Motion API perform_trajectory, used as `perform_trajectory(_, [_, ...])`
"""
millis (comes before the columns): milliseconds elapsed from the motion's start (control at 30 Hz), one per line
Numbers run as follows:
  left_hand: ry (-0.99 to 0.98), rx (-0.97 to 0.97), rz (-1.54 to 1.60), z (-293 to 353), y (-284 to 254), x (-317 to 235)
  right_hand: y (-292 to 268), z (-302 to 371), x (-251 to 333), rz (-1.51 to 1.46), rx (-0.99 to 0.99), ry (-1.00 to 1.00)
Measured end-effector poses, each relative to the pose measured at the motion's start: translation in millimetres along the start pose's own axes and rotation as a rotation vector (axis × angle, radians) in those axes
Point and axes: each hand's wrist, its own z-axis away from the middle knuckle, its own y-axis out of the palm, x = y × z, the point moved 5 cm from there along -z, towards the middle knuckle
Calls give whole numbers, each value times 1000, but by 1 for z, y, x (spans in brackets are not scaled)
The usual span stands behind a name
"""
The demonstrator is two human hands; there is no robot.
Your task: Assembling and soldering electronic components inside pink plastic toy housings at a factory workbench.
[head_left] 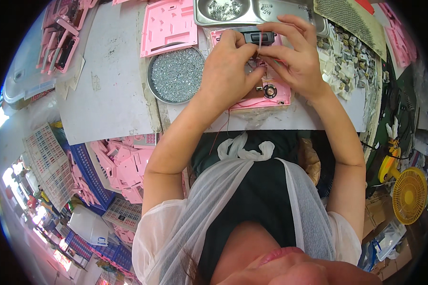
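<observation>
A pink plastic housing [283, 95] lies at the front of the table under both my hands. A small round black speaker [270, 90] sits in it, and a black rectangular part [260, 37] is at its far side. My left hand [230, 69] is closed over the housing's left side, thumb and fingers brought together; what they pinch is partly hidden. From the right, my right hand [292, 57] pinches thumb and forefinger around thin wires beside the black part, its other fingers raised. A thin red wire [228, 118] hangs over the table edge below the housing.
Left of my hands stands a round bowl [150, 83] full of small screws, with a pink shell panel [169, 26] behind it. A metal tray [253, 12] holds springs. Small white parts [345, 64] lie at right. Pink parts [123, 166] fill containers below left; a yellow fan [410, 194] stands lower right.
</observation>
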Motion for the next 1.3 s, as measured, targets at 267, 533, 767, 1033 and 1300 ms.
perform_trajectory(267, [9, 11, 82, 0, -3, 13, -9, 5, -9, -9, -14, 72])
perform_trajectory(533, [37, -19, 149, 1, -7, 25, 1, 5, 5, 163, 157, 124])
perform_trajectory(767, [45, -93, 196, 9, -10, 26, 20, -1, 4, 48, 145, 159])
perform_trajectory(1033, [211, -207, -17, 23, -9, 10, 16, 6, -1, -27, 97, 228])
perform_trajectory(1300, [9, -615, -225, 36, -26, 1, 1, 26, -1, -95, -45, 260])
